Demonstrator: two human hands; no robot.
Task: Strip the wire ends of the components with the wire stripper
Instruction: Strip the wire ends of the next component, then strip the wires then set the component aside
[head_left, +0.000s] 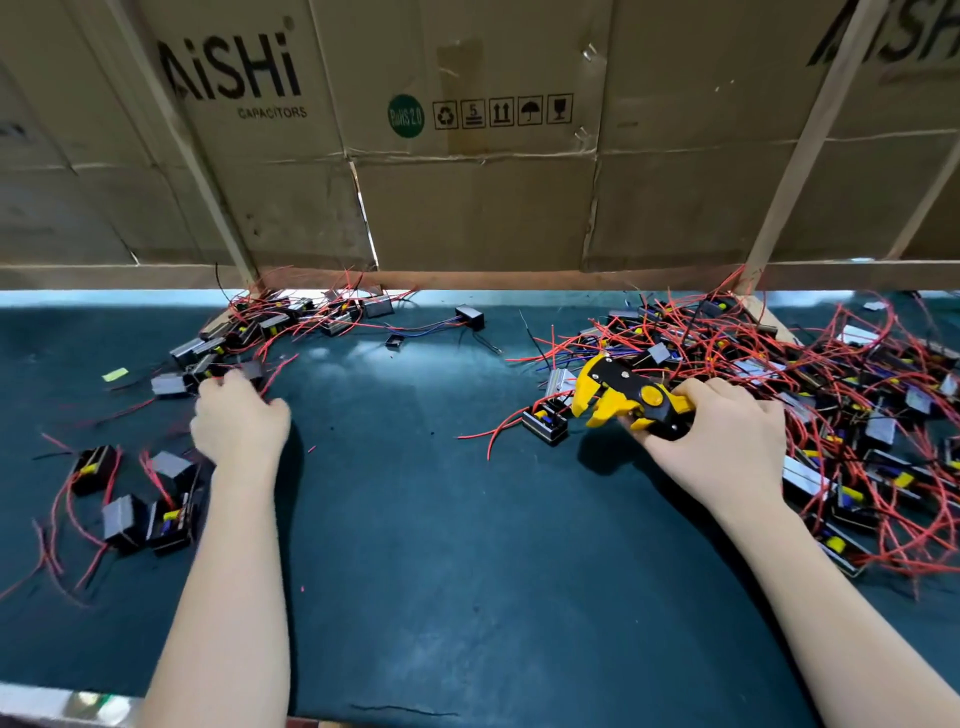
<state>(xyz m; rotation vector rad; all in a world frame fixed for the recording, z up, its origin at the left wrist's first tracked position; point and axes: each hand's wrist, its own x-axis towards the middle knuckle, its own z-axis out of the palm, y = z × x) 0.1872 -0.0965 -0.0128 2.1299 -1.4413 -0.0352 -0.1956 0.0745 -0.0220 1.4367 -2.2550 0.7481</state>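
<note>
While right hand (722, 431) grips wire stripper (626, 397), jaws gaping leftward: nearest component (545, 423) just beyond jaw tips, red wire (498, 431) trailing left. Left hand (239, 415) far off, fingers curled at left pile (208, 369); hold unclear.

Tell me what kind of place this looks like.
Probably an electronics assembly workbench in a small factory or workshop. Piles of small black components with red wires cover a dark green mat, the right hand holds a yellow wire stripper, and capacitor cartons wall off the back.
</note>
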